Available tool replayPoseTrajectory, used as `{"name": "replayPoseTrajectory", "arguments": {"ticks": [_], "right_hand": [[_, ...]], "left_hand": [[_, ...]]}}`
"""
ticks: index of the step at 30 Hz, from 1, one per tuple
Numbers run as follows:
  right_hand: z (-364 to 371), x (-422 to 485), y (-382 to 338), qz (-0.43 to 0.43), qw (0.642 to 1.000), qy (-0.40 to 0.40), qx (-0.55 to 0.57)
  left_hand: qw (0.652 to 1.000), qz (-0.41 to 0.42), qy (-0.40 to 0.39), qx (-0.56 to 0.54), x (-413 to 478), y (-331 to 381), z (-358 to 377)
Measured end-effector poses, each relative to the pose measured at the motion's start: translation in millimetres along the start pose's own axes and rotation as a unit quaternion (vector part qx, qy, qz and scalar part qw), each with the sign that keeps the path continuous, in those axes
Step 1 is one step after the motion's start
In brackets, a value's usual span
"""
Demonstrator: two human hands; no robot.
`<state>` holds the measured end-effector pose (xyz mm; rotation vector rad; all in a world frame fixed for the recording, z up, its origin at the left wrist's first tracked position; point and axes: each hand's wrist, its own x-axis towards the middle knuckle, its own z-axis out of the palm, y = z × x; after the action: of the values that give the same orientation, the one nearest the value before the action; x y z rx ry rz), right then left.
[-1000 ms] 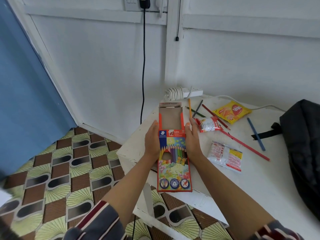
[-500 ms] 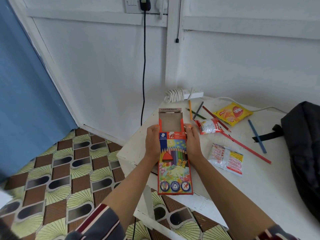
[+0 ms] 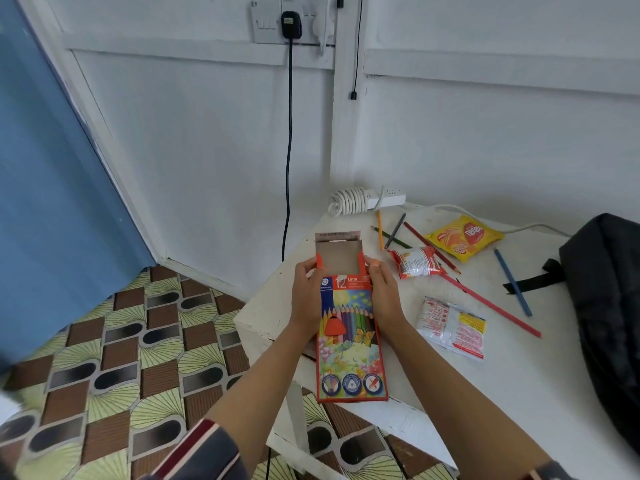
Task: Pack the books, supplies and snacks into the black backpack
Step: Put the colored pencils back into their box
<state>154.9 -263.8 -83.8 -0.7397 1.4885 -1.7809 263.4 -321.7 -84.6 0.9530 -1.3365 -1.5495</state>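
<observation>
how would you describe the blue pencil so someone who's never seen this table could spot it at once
Start at the white table and find the black backpack at its right edge. Just left of the backpack, crossing its black strap, lies the blue pencil. It is the only blue one, and shorter than the long red pencil beside it.

Head-worn view, down onto near hands (image 3: 346, 292)

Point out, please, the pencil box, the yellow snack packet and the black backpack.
pencil box (image 3: 350, 358): head view, lower part of its printed front panel.
yellow snack packet (image 3: 463, 238): head view, middle of the wrapper.
black backpack (image 3: 611, 292): head view, fabric of its visible side.
</observation>
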Motion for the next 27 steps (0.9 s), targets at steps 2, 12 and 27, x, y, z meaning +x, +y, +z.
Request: {"name": "replayPoseTrajectory", "arguments": {"ticks": [2,12,27], "right_hand": [[-0.1,-0.3,-0.1,-0.005,1.000,-0.004,-0.007],[2.8,-2.6,1.6,-0.021,0.999,0.036,-0.034],[5.6,0.7,0.5,-0.049,0.983,0.122,-0.129]], "left_hand": [[1.000,-0.001,-0.012,-0.009,0.3,1.3,1.7],[1.000,-0.002,-0.002,0.024,3.6,-1.1,1.0],[0.982,0.038,0.096,0.160,4.2,-2.9,8.2]]}}
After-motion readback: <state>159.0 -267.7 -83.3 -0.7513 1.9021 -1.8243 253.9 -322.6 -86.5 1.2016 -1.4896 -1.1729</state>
